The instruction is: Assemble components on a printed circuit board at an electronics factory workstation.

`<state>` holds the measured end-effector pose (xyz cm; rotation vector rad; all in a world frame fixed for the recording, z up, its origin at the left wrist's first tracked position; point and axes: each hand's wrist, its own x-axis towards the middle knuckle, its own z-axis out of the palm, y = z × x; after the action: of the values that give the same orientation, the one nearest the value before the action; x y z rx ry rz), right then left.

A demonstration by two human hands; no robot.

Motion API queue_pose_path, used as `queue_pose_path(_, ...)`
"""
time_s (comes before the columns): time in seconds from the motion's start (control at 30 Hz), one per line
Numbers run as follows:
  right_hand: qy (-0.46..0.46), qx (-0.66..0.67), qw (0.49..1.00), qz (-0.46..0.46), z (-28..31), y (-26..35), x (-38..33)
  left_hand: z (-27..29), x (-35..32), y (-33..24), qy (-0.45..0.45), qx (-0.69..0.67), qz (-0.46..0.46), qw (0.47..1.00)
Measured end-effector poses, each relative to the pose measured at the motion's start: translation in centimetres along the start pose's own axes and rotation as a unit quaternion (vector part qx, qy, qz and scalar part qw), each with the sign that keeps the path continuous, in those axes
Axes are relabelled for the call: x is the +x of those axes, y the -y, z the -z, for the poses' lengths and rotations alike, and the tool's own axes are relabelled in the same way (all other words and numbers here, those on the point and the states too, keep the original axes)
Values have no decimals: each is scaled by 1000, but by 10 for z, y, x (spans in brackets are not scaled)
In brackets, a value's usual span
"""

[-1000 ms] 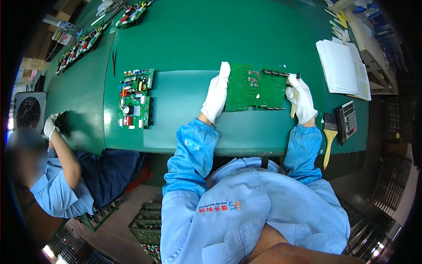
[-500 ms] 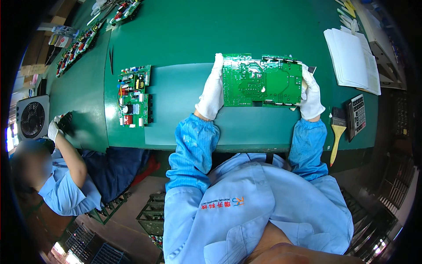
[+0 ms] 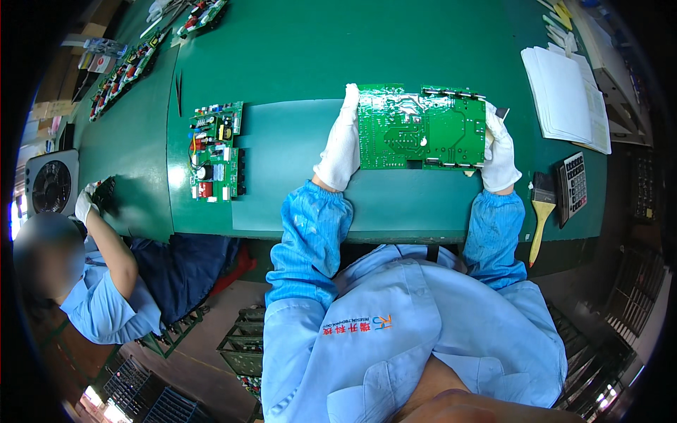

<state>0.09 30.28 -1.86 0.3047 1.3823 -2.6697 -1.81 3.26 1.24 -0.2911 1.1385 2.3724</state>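
Note:
A green circuit board (image 3: 398, 144) is held up between my two gloved hands, its soldered underside facing me. My left hand (image 3: 340, 144) grips its left edge, fingers running up along the side. At the right edge, my right hand (image 3: 501, 149) is closed on the board, with its fingers partly hidden behind it. A small dark-tipped thing (image 3: 501, 112) pokes out by the right hand; I cannot make out what it is. To the left, another circuit board (image 3: 215, 151) lies on the green mat with its components upward.
Right of my hands are a brush (image 3: 541, 211), a calculator (image 3: 572, 187) and a stack of papers (image 3: 560, 99). Black tweezers (image 3: 178, 95) lie at the left, with more populated boards (image 3: 127, 77) beyond. A co-worker's gloved hand (image 3: 86, 203) is near a fan (image 3: 53, 185).
My hands and the board stay almost in place, with only a slight shift. The co-worker's hand and head have moved a little.

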Motion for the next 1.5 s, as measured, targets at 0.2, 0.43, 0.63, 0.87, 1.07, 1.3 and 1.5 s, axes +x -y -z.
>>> queue_pose_path(0.2,11,15,1000,8,-5,0,-2,-1,-1,0,-16,0,-1,1000)
queue_pose_path(0.43,37,-9,999,17,-2,0,-1,-3,-5,-1,3,8,-25,1000)
queue_pose_path(0.63,40,19,999,5,1,-1,0,-2,-5,-1,35,22,-48,998)
queue_pose_path(0.87,30,19,999,-1,-1,-1,1,-1,-4,1,7,-1,-14,1000)
queue_pose_path(1.07,29,20,999,-1,2,-1,2,-2,-4,0,-2,-3,-22,1000)
queue_pose_path(1.3,-11,3,1000,3,2,-2,3,2,-1,3,11,-13,-23,1000)
queue_pose_path(1.5,-1,14,1000,10,5,-5,2,2,-1,2,14,-11,-23,1000)
